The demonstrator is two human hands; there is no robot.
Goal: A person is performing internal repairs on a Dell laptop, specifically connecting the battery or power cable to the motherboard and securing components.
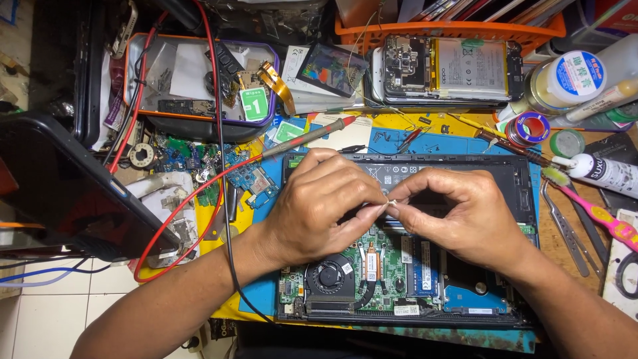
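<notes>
Both forearms reach in from the bottom edge, and the left hand [319, 209] and right hand [458, 213] meet fingertip to fingertip, pinching a tiny pale part [392, 201] between them, too small to identify. They hold it just above the opened laptop [405, 239], over its dark battery and near the fan [330, 276], likely for steadiness. A red probe [312, 136] lies just behind on the desk [551, 233]. Further out sit an open phone [445, 70], a parts tin [199, 80], and tweezers [568, 229] at the right.
</notes>
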